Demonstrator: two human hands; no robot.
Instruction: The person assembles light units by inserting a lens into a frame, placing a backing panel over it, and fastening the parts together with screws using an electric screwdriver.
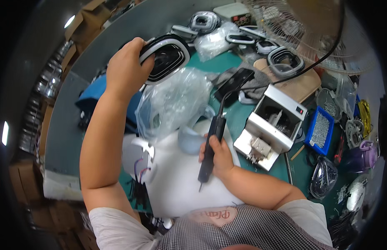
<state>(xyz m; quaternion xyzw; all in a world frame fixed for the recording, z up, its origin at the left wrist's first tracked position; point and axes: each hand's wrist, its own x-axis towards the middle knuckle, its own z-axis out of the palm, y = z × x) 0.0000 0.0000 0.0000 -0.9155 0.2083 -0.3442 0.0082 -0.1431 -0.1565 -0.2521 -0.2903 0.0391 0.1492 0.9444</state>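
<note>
My left hand (129, 68), raised at the far left, is closed round the side of a rounded black housing with a light grey rim (186, 49). Nearer to me, my right hand (221, 156) grips a black electric screwdriver (207, 164). Its thin bit points down toward my apron, over a white sheet (176, 187), and its cord leaves from the top end. Left of the screwdriver lies a translucent bluish curved part (189, 139), and a clear plastic bag (172, 102) is behind it. A round white part with coloured wires (137, 158) lies beside the sheet's left edge.
To the right stands a white-and-silver screw feeder (285, 100), with a blue tray of small screws (320, 131) beyond it. Several similar housings (204, 21) lie at the back. A wire-guarded fan (310, 37) overhangs the far right. The screwdriver's black cord (301, 73) crosses the bench.
</note>
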